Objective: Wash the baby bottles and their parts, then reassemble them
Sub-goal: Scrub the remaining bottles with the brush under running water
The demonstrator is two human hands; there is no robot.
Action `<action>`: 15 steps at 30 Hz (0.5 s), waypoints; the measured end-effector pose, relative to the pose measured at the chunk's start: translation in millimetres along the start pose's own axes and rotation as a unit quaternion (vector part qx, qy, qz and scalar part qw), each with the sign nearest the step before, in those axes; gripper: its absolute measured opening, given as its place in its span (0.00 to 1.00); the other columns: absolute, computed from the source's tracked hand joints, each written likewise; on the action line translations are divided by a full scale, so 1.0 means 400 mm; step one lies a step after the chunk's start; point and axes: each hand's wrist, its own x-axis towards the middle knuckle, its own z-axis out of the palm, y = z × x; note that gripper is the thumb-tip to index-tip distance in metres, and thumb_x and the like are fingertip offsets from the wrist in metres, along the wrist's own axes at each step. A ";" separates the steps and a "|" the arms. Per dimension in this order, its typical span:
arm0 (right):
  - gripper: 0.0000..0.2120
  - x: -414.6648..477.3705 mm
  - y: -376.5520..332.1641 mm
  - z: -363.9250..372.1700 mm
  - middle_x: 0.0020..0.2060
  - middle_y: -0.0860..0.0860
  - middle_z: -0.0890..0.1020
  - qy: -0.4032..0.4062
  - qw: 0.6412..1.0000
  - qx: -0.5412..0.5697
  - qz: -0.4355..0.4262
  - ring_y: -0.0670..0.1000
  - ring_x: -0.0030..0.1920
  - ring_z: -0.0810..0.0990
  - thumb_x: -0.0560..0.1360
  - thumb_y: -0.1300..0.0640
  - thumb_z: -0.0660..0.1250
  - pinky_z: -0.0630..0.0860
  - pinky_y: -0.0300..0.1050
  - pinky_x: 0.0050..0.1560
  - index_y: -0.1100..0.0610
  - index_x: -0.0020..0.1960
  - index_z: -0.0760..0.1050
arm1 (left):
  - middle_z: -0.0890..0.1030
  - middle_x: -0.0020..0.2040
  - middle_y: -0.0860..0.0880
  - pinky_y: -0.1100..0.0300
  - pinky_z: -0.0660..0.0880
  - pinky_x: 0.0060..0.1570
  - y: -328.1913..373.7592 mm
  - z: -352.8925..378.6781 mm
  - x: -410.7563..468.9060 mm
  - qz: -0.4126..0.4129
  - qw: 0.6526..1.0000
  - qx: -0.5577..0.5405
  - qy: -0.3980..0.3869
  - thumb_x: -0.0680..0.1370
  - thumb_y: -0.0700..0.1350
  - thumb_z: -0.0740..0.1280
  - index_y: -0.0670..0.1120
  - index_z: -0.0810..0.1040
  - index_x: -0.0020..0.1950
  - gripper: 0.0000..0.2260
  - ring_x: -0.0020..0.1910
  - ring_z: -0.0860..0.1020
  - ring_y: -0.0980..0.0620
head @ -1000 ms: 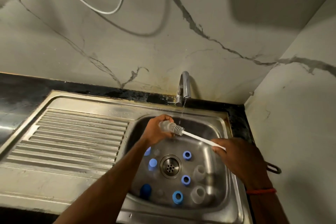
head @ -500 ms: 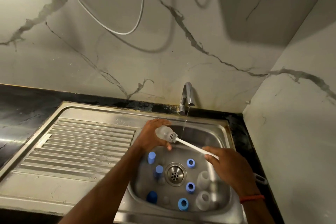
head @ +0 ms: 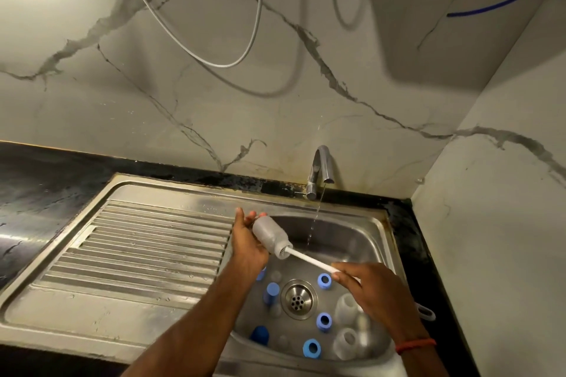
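So the bristle end of the white long-handled bottle brush (head: 309, 261) was outside the neck a second ago; now it's pushed right inside the clear frosted plastic baby bottle (head: 269, 234). The left hand (head: 248, 243) grips that bottle over the stainless steel sink (head: 352, 239), about 10 o'clock from the round metal drain (head: 298, 299). The right hand (head: 378, 294) pinches the handle. Scrubbing looks underway, and the blue plastic collar rings (head: 324, 279) below haven't been washed yet, I'd guess.

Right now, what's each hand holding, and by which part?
Left hand holds the clear bottle around its body. Right hand pinches the white brush handle near its free end.
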 end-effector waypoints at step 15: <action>0.18 -0.011 -0.139 0.032 0.26 0.51 0.67 -0.177 0.831 0.496 0.182 0.46 0.23 0.59 0.83 0.46 0.59 0.55 0.35 0.21 0.56 0.48 0.80 | 0.78 0.40 0.47 0.58 0.78 0.35 0.022 0.102 -0.064 -0.034 0.984 -0.049 -0.168 0.79 0.54 0.63 0.46 0.78 0.51 0.12 0.35 0.77 0.50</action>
